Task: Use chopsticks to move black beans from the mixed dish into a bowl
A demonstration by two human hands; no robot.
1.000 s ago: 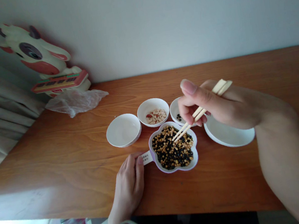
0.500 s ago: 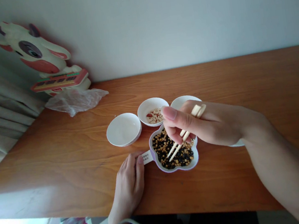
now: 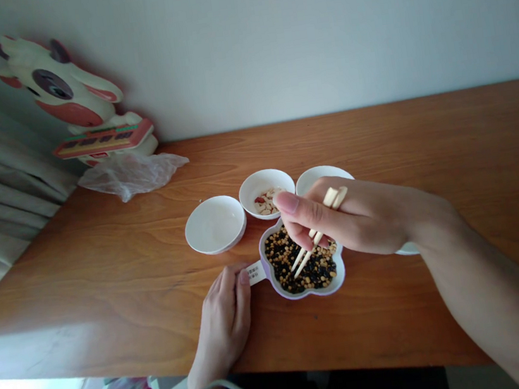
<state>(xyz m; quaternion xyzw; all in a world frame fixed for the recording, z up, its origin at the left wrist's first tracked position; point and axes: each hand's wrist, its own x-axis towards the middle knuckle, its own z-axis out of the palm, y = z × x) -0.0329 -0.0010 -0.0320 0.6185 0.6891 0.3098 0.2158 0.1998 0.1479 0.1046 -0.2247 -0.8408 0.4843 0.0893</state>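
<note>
My left hand [image 3: 227,313] is closed on the white handle of a flower-shaped bowl [image 3: 272,282] with a lilac outer edge. Black and yellow beans [image 3: 316,270] are mixed inside it. In my right hand [image 3: 343,215] is a pair of wooden chopsticks [image 3: 306,256], slanting down with their tips close together among the beans. Whether a bean sits between the tips is too small to tell. Behind the bowl, a white bowl [image 3: 245,187] contains pale pieces and a red one. My right hand partly covers another white bowl [image 3: 321,175].
An empty-looking white bowl [image 3: 215,224] stands left of the beans. The rim of one more white dish [image 3: 409,249] shows under my right wrist. A clear plastic bag [image 3: 137,174] and a cow-shaped toy keyboard [image 3: 103,138] are at the back left. A grey cable [image 3: 212,384] crosses the front.
My right hand has shifted slightly left, and the chopsticks stand a little steeper, their tips still among the beans. My left hand keeps its place on the handle.
</note>
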